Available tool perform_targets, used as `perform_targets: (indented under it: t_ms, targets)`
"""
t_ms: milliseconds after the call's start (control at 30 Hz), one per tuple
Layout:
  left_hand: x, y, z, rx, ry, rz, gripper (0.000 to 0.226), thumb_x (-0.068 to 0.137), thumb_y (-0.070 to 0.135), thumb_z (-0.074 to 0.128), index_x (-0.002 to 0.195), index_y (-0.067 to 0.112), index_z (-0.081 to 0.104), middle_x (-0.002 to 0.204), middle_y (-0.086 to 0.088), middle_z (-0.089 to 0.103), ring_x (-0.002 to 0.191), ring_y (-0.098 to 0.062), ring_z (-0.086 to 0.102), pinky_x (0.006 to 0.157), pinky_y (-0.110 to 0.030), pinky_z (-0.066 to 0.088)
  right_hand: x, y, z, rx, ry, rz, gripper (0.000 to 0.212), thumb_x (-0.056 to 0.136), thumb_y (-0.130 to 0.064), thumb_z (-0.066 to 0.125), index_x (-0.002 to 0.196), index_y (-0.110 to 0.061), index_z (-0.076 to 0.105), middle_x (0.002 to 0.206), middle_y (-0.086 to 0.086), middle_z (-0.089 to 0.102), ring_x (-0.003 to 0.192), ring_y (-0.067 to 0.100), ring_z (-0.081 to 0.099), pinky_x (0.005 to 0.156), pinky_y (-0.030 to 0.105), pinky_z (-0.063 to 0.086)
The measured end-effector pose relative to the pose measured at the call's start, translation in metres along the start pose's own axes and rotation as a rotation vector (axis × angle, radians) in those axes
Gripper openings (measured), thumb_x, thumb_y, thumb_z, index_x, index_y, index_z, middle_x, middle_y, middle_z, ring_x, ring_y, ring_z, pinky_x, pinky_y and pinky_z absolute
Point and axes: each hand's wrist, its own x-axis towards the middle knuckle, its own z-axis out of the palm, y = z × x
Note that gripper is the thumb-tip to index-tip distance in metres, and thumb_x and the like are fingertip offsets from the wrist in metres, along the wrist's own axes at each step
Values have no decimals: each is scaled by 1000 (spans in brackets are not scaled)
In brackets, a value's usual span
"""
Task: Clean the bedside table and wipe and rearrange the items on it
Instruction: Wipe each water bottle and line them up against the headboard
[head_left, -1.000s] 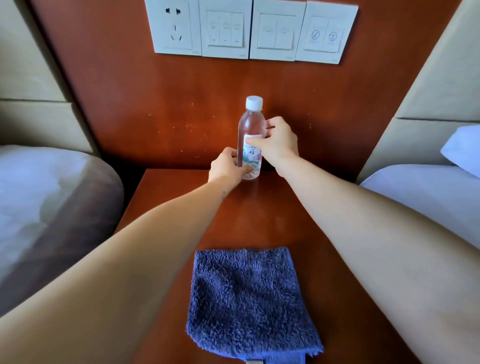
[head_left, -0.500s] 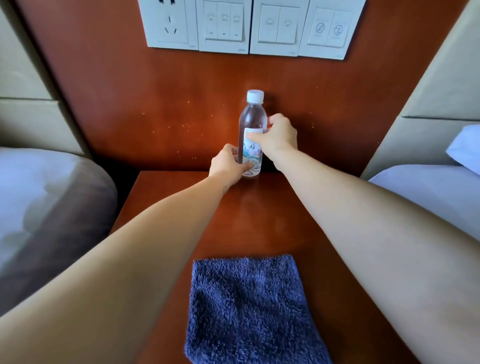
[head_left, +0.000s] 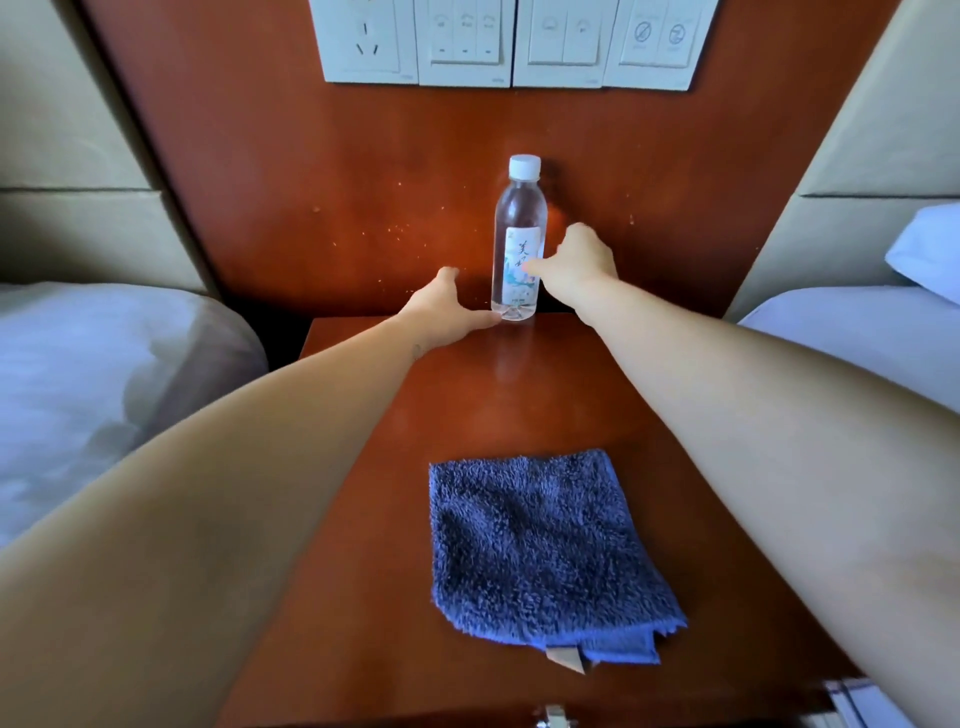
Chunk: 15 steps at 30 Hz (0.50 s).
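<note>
A clear water bottle (head_left: 518, 244) with a white cap and a pale label stands upright at the back of the wooden bedside table (head_left: 363, 597), close to the wall panel. My left hand (head_left: 444, 306) lies spread just left of the bottle, its thumb tip at the bottle's base. My right hand (head_left: 574, 260) is just right of the bottle with its thumb tip against the label and its fingers beside the bottle, not around it. A folded blue towel cloth (head_left: 540, 545) lies flat on the near half of the table.
White beds (head_left: 93, 374) flank the table on both sides, with a pillow (head_left: 930, 249) at the right. A row of white switch and socket plates (head_left: 509, 41) is on the wall panel above. A metal drawer fitting (head_left: 555, 718) shows at the table's front edge.
Both hands have loosened from the bottle, which now stands on the table. The left hand dropped to its base and the right slid off to the side.
</note>
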Motion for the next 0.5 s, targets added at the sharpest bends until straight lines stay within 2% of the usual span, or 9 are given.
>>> perform_targets:
  t_ms: [100, 200, 333, 367, 500]
  targets:
    - [-12, -2, -10, -20, -22, 3, 95, 84, 43, 74, 155, 15, 18, 158, -7, 30, 142, -24, 34, 109, -34, 34, -15, 4, -7, -97, -43, -3, 51, 91, -26, 67, 133, -5, 47, 136, 13, 54, 119, 30, 55, 84, 32, 44]
    - [-28, -2, -19, 25, -45, 18, 94, 86, 42, 72, 156, 16, 15, 159, -7, 28, 143, -24, 33, 110, -34, 33, -31, 8, -8, -178, -90, -38, 47, 89, -30, 68, 127, -8, 51, 128, 12, 59, 100, 26, 58, 73, 30, 41]
    - [-57, -5, -31, 164, -74, 37, 92, 87, 45, 69, 156, 19, 14, 158, -9, 28, 143, -29, 33, 114, -41, 33, -61, 5, -9, -238, -161, -95, 57, 86, -44, 69, 129, -10, 52, 120, 8, 62, 96, 26, 58, 60, 27, 37]
    - [-64, -7, -35, 187, -82, 39, 91, 87, 45, 69, 156, 19, 15, 158, -9, 29, 142, -29, 33, 114, -42, 34, -68, 3, -9, -250, -165, -107, 55, 87, -44, 68, 128, -10, 53, 121, 8, 62, 96, 26, 58, 60, 27, 37]
    - [-96, -10, -47, 204, -87, 37, 87, 90, 41, 67, 156, 17, 17, 158, -9, 29, 142, -27, 33, 114, -39, 33, -97, -7, -14, -275, -180, -134, 54, 89, -36, 66, 134, -10, 52, 129, 10, 60, 112, 30, 59, 75, 28, 39]
